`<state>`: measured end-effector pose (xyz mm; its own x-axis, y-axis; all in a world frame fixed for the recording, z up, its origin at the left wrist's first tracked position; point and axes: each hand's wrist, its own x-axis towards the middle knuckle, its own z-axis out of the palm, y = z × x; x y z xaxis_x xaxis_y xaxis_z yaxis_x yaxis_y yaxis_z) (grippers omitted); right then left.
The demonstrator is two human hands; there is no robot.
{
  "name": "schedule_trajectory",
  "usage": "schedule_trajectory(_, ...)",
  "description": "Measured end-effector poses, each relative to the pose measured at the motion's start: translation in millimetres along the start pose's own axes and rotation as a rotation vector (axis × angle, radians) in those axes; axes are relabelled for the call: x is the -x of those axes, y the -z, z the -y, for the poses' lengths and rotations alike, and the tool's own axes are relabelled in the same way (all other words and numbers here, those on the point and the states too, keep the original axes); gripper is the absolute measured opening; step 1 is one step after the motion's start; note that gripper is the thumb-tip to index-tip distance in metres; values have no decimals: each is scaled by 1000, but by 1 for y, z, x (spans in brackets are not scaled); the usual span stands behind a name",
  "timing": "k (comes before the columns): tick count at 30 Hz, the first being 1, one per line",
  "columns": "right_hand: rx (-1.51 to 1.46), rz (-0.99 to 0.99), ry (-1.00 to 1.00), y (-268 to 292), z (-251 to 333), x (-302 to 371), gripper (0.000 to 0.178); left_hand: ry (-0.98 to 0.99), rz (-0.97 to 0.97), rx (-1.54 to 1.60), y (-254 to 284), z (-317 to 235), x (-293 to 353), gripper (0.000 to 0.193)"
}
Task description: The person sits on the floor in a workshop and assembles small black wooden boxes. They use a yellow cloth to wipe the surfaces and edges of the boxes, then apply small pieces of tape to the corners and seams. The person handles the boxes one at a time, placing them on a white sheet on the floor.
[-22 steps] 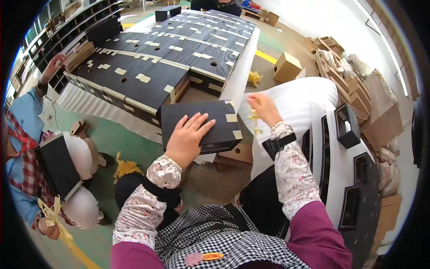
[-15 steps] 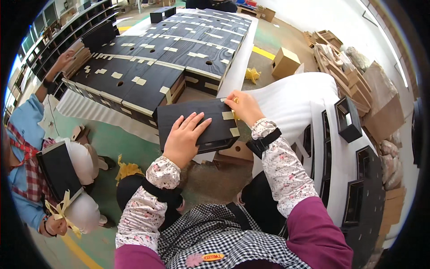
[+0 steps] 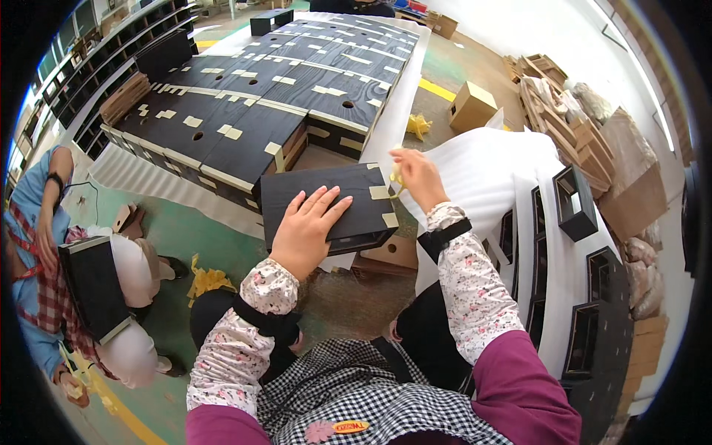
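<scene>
A black wooden box (image 3: pixel 297 185) lies tilted in front of me, with pieces of pale yellow tape on its right end. My left hand (image 3: pixel 305 226) lies flat on its top face, fingers spread. Just off the box's right end, my right hand (image 3: pixel 419 178) is closed in a pinch on a crumpled strip of yellow masking tape (image 3: pixel 398 180). The strip's lower end reaches down to the box edge beside a taped patch (image 3: pixel 379 193).
Joined black boxes with tape patches form a large platform (image 3: pixel 252 111) ahead. A co-worker (image 3: pixel 44 245) sits at left with a black box (image 3: pixel 96 285) on the lap. Crumpled tape (image 3: pixel 211 280) lies on the floor. More black boxes (image 3: pixel 575 196) stand at right beside white foam sheeting (image 3: pixel 489 159).
My right hand has moved right, away from the box, drawing the tape strip with it. My left hand stays put. The co-worker's raised arm has come down from the platform.
</scene>
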<state>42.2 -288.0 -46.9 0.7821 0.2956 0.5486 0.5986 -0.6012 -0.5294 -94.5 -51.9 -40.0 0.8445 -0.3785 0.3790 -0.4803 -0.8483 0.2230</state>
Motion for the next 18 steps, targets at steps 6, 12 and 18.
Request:
schedule_trajectory(6,368,181,153,-6,37,-6,15,-4,14,-6,2,-3,-2,76)
schedule_trajectory(12,515,304,119,-1,52,-13,16,0,10,-2,1,-2,-2,75)
schedule_trajectory(18,358,387,-16,3,41,-35,17,-9,8,-4,1,-4,-2,73)
